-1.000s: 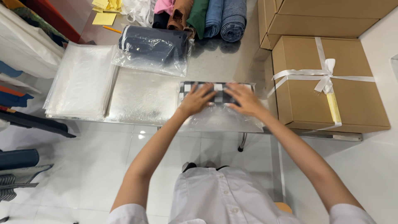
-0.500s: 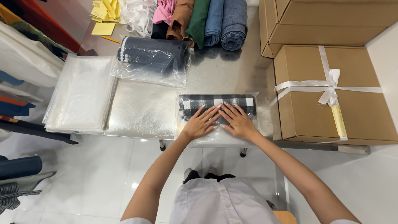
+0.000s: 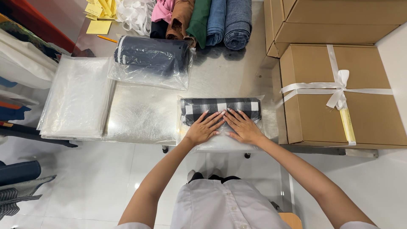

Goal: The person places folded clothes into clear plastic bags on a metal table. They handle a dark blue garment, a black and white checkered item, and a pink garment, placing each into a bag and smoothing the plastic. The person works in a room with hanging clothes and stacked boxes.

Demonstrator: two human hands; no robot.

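Both hands lying flat and open, left hand (image 3: 202, 127) and right hand (image 3: 241, 126) pressing the bagged checked cloth roll (image 3: 220, 106) at the bench's (image 3: 144, 114) near edge, bag's near end hiding beneath palms.

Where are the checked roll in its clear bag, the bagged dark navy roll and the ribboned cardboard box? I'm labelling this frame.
Black-and-white checked fabric roll (image 3: 220, 106), head view, upper middle.
Dark navy fabric roll (image 3: 152, 55), head view, centre.
Ribboned brown cardboard box (image 3: 309, 110), head view, bare lid.

Head-worn view, steeply downward, near
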